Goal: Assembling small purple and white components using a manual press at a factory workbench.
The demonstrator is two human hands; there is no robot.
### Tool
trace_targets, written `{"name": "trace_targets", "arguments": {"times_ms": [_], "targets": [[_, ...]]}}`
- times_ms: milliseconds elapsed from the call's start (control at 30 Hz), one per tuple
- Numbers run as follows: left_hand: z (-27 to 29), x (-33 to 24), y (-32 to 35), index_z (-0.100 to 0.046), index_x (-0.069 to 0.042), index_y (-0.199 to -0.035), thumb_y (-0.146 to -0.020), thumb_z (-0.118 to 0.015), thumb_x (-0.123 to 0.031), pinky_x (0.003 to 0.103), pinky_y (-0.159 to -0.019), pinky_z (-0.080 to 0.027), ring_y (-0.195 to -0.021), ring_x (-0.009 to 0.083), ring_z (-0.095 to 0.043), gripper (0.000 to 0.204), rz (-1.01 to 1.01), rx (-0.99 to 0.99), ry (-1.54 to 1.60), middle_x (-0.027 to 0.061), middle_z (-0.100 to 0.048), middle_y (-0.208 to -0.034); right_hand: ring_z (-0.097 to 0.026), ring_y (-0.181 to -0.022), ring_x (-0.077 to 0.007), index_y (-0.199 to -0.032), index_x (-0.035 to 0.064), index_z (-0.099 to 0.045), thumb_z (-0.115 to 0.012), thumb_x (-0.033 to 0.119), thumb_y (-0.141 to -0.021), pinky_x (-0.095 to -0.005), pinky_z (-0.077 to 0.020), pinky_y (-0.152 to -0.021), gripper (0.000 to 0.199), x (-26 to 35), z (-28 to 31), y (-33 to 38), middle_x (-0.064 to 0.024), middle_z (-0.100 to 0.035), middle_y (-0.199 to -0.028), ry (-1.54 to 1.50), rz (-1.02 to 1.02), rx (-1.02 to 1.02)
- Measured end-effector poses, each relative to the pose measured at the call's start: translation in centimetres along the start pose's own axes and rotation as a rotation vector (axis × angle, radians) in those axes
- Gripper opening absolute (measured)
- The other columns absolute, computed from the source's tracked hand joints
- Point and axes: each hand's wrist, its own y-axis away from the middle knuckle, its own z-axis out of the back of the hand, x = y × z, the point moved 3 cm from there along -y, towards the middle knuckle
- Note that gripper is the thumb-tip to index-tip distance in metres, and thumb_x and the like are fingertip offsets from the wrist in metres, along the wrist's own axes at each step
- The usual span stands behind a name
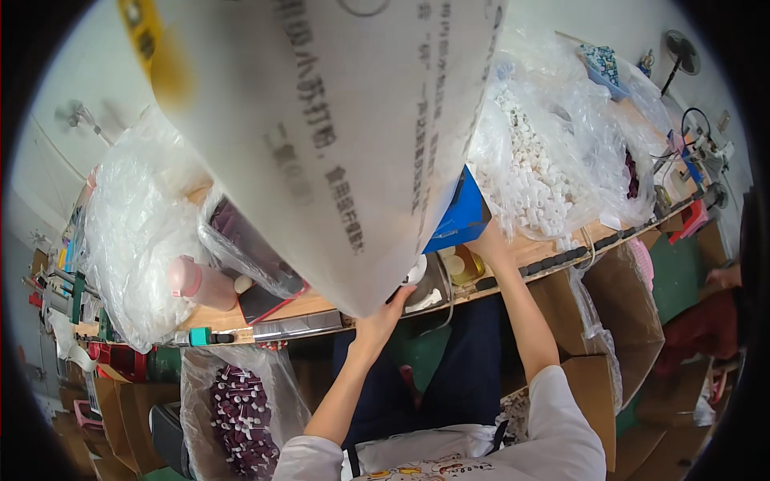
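A large white printed sheet or bag [337,144] hangs close in front and hides much of the work spot. My left hand [383,321] is at the table's front edge, its fingers curled beside a round white piece [415,270]; what they grip is partly hidden. My right hand [491,243] reaches to the right of a blue box-like holder [459,218], and its fingers are out of sight behind it. Between my hands, a small white piece [423,300] lies near the edge. A yellowish round container [464,264] stands just below my right hand.
Heaped white caps [533,172] lie in clear plastic on the right. Left are a clear plastic bag [128,232], a pink bottle [204,282] and a bag of dark pieces [253,244]. Below, a lined box holds purple white-capped pieces [241,413]. Cardboard boxes [622,313] stand at right.
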Motion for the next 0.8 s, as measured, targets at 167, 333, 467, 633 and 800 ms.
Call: {"name": "trace_targets", "arguments": {"times_ms": [167,333,467,633,800], "targets": [[0.4,-0.1,-1.6,-0.077,-0.002,-0.097,-0.072,-0.084,-0.007,0.039,-0.095,-0.044,-0.109,0.0283,-0.06,0.027,0.034,-0.043,0.164,0.0132,-0.068,-0.106,-0.065,-0.079,-0.0302,-0.092,0.0029,-0.068,-0.072,0.009,-0.079,-0.0368,-0.0513,-0.072,0.015,0.7,-0.2,-0.6,-0.0138,-0.066,-0.087,-0.139,0.027,0.028],[8.5,-1.8,-0.4,-0.073,0.0,-0.101,-0.072,-0.082,-0.008,0.036,-0.084,-0.049,-0.09,0.026,-0.066,0.031,0.009,0.189,0.002,0.0118,-0.071,-0.098,-0.064,-0.08,-0.0298,-0.093,0.0015,-0.067,-0.072,0.011,-0.081,-0.0388,-0.0503,-0.072,0.016,5.7,1.0,2.1,-0.0156,-0.066,-0.093,-0.385,-0.071,0.126],[22.4,3.1,8.4,-0.071,-0.004,-0.08,-0.069,-0.081,-0.034,0.042,-0.067,-0.051,-0.078,0.0369,-0.067,0.033,0.681,0.401,-0.862,0.0169,-0.069,-0.077,-0.064,-0.087,-0.03,-0.098,0.0007,-0.068,-0.073,0.013,-0.083,-0.0392,-0.049,-0.077,0.021,8.1,-1.1,3.7,-0.0167,-0.066,-0.096,-0.331,-0.013,0.392],[27.0,3.4,11.5,-0.068,0.001,-0.114,-0.073,-0.082,-0.025,0.044,-0.089,-0.049,-0.1,0.0409,-0.066,0.05,0.601,-0.184,-0.904,0.0229,-0.07,-0.105,-0.064,-0.088,-0.0426,-0.102,-0.0011,-0.066,-0.071,0.013,-0.084,-0.0482,-0.0492,-0.077,0.024,10.9,-1.7,3.8,-0.0204,-0.068,-0.094,-0.157,0.026,0.453],[19.5,4.1,-0.4,-0.062,0.007,-0.123,-0.087,-0.071,-0.007,0.034,-0.09,-0.05,-0.104,0.0277,-0.067,0.04,0.168,-0.23,-0.247,0.0196,-0.069,-0.112,-0.062,-0.103,-0.0442,-0.114,0.0009,-0.065,-0.074,0.01,-0.081,-0.0473,-0.0493,-0.087,0.035,9.2,-3.7,4.2,-0.0233,-0.067,-0.108,-0.122,0.078,0.459]]}}
